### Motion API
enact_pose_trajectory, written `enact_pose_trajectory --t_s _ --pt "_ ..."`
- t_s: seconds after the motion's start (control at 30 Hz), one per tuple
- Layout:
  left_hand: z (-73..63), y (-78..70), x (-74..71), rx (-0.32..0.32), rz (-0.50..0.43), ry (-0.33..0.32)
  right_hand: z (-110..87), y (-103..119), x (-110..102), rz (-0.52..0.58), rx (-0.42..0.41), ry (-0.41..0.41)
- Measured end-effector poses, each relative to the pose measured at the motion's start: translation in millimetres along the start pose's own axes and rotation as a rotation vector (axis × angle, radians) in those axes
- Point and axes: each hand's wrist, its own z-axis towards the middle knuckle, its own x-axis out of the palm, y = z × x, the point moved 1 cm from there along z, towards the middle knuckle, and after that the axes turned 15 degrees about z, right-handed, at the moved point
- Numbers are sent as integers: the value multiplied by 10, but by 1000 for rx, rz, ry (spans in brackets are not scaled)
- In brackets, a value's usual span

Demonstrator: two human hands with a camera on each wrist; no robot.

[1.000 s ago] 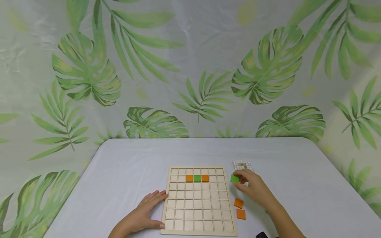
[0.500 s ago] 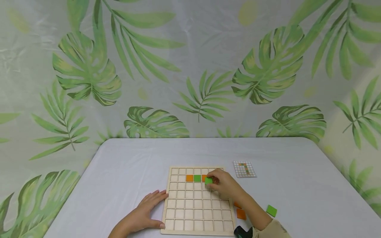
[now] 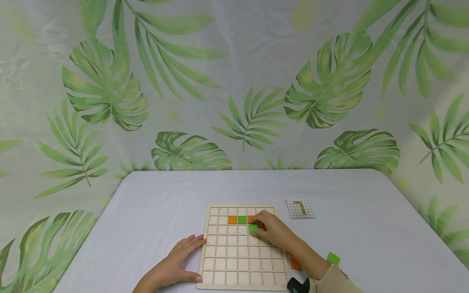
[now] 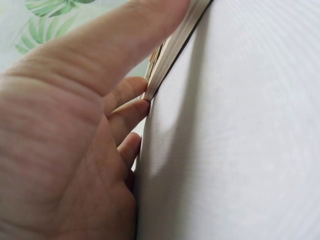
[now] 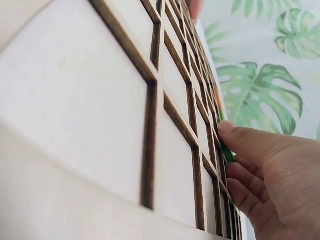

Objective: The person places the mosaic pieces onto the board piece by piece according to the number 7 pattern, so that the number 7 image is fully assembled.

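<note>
A wooden grid board (image 3: 225, 264) lies flat on the table. My left hand (image 3: 177, 260) rests beside it, fingers spread and straight, with fingertips and thumb touching its left edge. My right hand (image 3: 274, 232) is over the upper right part of the board and pinches a green square tile (image 3: 253, 229). That tile is in or just over the cell below the right orange tile (image 3: 250, 219); whether it is fully seated I cannot tell. Left of that orange tile, in the same row, sit another green tile (image 3: 242, 219) and an orange tile (image 3: 232, 219).
A small pattern card (image 3: 300, 208) lies beyond the board's right side. Loose on the table to the right are an orange tile (image 3: 295, 263), partly under the right forearm, and a green tile (image 3: 333, 258). A patterned leaf backdrop (image 3: 234, 81) hangs behind the table.
My right hand has carried the green tile left from beside the board, then lowered it slightly toward the cell under the right orange tile. My left hand has stayed at the board's edge.
</note>
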Motion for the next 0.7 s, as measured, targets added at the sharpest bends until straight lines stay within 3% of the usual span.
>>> enact_pose_trajectory --t_s 0.53,0.7 --pt "6 -9 14 12 3 -1 -96 178 -161 60 48 -34" --pt "-1 -6 12 16 5 -13 -138 161 -173 50 50 18"
